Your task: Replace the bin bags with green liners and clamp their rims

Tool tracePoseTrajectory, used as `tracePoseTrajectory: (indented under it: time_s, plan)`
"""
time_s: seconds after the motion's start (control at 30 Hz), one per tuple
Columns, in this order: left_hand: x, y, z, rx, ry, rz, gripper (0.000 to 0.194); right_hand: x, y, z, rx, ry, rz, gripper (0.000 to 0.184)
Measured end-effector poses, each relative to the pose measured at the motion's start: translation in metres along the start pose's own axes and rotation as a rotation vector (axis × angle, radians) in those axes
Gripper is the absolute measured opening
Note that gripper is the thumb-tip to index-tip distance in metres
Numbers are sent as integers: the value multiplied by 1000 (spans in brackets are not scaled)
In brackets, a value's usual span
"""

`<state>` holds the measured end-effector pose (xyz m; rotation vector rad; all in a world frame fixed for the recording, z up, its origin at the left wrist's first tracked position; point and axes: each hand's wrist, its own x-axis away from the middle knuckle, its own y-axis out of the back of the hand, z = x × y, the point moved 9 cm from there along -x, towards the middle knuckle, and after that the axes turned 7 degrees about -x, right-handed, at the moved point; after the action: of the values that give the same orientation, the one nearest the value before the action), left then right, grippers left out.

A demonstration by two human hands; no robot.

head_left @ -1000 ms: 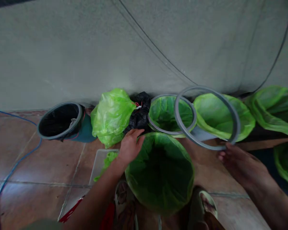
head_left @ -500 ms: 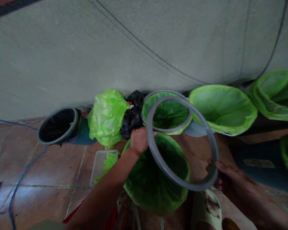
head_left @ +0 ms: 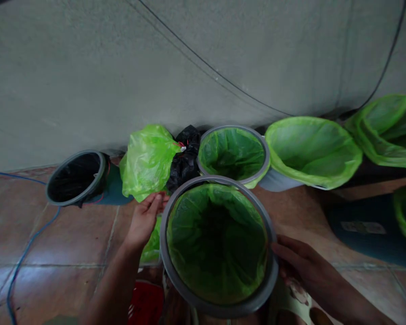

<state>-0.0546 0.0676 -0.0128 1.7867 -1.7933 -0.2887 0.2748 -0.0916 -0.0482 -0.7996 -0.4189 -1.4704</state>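
Observation:
A bin lined with a green bag (head_left: 216, 243) stands on the tiled floor right in front of me. A grey plastic ring (head_left: 223, 310) lies around its rim, over the folded bag edge. My left hand (head_left: 145, 220) rests against the ring's left side with fingers stretched out. My right hand (head_left: 299, 264) is at the ring's right side, fingers curled onto its edge.
Behind stand a ringed green-lined bin (head_left: 233, 153), a ringless green-lined bin (head_left: 313, 151) and more green liners (head_left: 389, 131). A tied green bag (head_left: 149, 160), a black bag (head_left: 184, 162) and a black-lined bin (head_left: 76, 177) lie left. A blue cable (head_left: 20, 266) crosses the floor.
My right hand brought the grey ring from the right, down over the front bin, where it now sits on the rim. My left hand moved from the bin's back edge to its left side.

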Motion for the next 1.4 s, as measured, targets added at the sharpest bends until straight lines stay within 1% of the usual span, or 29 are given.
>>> tracePoseTrajectory:
  time_s: [0.03, 0.1, 0.17, 0.23, 0.37, 0.47, 0.57, 0.67, 0.77, 0.87, 0.93, 1.0, 1.07, 1.23, 1.4]
  plan:
    - [7, 0, 7, 62, 77, 30, 54, 0, -1, -1, 3, -12, -6, 48]
    - [21, -6, 10, 134, 157, 97, 55, -1, -2, -4, 11, -38, -18, 50]
    - [30, -14, 4, 116, 160, 153, 51, -1, -2, -8, 24, -51, -24, 51]
    - [35, -19, -5, 53, 130, 176, 45, -2, -1, -13, 35, -53, -24, 51]
    - [33, -23, -10, 1, 100, 148, 38, -5, 3, -21, 48, -73, -30, 51]
    - [29, -23, -7, -40, 80, 117, 37, -5, 4, -26, 66, -124, -46, 51]
    - [27, -21, -1, -79, 91, 87, 38, -4, 8, -23, 126, -114, -103, 50]
    - [25, -18, 4, -135, 105, 60, 40, -3, 12, -16, 244, -65, -172, 46]
    - [23, -15, 5, -209, 101, 47, 41, -6, 19, -9, 454, -3, -224, 44]
    - [24, -15, 3, -274, 93, 55, 38, -9, 29, 0, 689, 94, -322, 37]
    - [26, -15, 1, -316, 87, 61, 36, -9, 34, 4, 765, 152, -379, 32]
    - [27, -16, -3, -368, 69, 56, 34, -10, 35, 4, 769, 182, -390, 32]
    - [28, -15, -7, -444, 46, 31, 32, -12, 33, 2, 749, 182, -366, 34]
    - [28, -14, -17, -693, 2, -31, 33, -15, 26, -3, 684, 140, -303, 33]
    - [34, -16, -26, -934, -27, -78, 36, -17, 27, -7, 602, 93, -275, 33]
